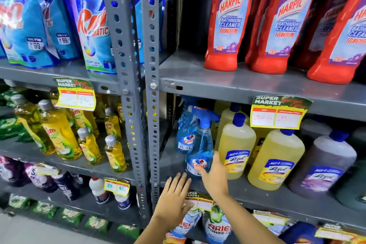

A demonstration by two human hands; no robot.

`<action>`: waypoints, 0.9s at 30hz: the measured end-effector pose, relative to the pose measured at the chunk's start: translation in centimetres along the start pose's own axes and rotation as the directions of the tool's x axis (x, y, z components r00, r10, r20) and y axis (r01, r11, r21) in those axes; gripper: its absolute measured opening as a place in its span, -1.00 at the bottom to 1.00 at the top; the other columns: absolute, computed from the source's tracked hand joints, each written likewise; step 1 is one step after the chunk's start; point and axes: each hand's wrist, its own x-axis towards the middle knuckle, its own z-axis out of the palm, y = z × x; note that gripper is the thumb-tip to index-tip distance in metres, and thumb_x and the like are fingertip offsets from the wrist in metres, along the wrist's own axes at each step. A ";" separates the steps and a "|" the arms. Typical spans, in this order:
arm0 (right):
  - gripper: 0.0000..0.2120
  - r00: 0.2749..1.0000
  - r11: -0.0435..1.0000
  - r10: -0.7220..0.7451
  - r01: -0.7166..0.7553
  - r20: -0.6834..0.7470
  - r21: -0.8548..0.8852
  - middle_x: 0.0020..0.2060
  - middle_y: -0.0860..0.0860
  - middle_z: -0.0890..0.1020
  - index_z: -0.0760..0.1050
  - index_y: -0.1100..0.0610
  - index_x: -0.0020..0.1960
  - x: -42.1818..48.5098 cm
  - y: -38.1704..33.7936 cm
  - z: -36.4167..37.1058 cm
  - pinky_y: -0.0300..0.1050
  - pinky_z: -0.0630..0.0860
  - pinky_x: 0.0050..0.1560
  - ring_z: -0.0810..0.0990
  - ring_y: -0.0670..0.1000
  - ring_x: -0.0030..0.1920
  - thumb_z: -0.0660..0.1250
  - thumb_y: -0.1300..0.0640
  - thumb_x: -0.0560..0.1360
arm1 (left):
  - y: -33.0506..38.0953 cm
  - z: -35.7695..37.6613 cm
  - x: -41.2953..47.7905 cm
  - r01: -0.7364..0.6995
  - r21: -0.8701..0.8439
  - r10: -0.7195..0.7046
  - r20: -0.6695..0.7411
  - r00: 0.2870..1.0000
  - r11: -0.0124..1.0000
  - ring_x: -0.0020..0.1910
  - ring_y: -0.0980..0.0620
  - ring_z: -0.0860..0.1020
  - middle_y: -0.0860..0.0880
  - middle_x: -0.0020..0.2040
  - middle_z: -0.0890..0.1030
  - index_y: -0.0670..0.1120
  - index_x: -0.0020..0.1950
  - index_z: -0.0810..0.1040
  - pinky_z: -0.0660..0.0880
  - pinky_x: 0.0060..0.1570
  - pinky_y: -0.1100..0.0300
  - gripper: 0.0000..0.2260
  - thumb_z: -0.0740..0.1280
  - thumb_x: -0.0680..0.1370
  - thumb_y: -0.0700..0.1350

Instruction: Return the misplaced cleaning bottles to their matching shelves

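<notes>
A blue Colin spray bottle (200, 144) stands upright at the front left of the middle right-hand shelf (257, 198), with a second Colin bottle (185, 134) behind it. My right hand (214, 174) rests against the front bottle's lower right side, fingers spread, not wrapped around it. My left hand (175, 198) hovers flat and open over the shelf edge just below and left of the bottle, holding nothing. Yellow Lizol bottles (235, 144) stand directly right of the spray bottle.
Red Harpic bottles (225, 20) fill the shelf above. A purple Lizol bottle (324, 164) stands far right. Yellow Vim bottles (59, 130) sit in the left bay beyond the grey upright post (152, 105). Price tags (277, 115) hang from shelf edges. Ariel pouches (215, 226) sit below.
</notes>
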 end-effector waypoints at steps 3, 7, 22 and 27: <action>-0.44 0.997 1.000 0.001 -0.001 0.072 -0.001 0.11 0.09 0.66 0.34 0.13 0.28 1.5 -0.9 0.9 -0.06 0.56 0.04 0.63 0.12 0.12 0.52 0.15 0.37 | -0.1 -0.6 -0.1 0.003 0.068 -0.002 -0.018 1.000 0.998 0.51 -0.10 0.08 -0.10 0.55 0.11 -0.09 0.55 0.07 -0.10 0.42 -0.07 -0.39 -0.09 0.62 0.26; -0.46 0.983 0.999 -0.003 -0.003 0.184 0.032 0.15 0.06 0.64 0.33 0.11 0.24 2.9 -1.7 1.4 -0.15 0.56 0.02 0.63 0.07 0.14 0.53 0.15 0.37 | -0.3 -0.1 -0.2 0.020 0.010 -0.020 0.055 0.998 1.000 0.41 -0.12 0.33 -0.12 0.43 0.40 -0.12 0.46 0.35 0.12 0.38 -0.09 -0.38 -0.11 0.62 0.25; -0.42 0.971 0.999 -0.017 0.023 0.240 -0.024 0.25 0.09 0.59 0.29 0.10 0.32 3.6 -1.2 1.4 -0.14 0.57 0.06 0.60 0.07 0.22 0.50 0.10 0.41 | 0.6 0.1 0.0 0.029 0.033 -0.029 0.007 1.000 0.999 0.38 -0.18 0.38 -0.17 0.41 0.42 -0.18 0.43 0.38 0.23 0.39 -0.17 -0.35 0.06 0.55 0.27; -0.40 0.973 0.998 -0.021 0.033 0.229 -0.046 0.25 0.06 0.59 0.28 0.08 0.33 3.4 -1.4 1.6 -0.11 0.59 0.07 0.60 0.06 0.22 0.51 0.08 0.41 | 0.3 -0.2 -0.2 0.007 0.041 -0.008 0.012 1.000 0.999 0.41 -0.18 0.33 -0.17 0.44 0.37 -0.17 0.47 0.32 0.08 0.34 -0.10 -0.37 0.07 0.59 0.26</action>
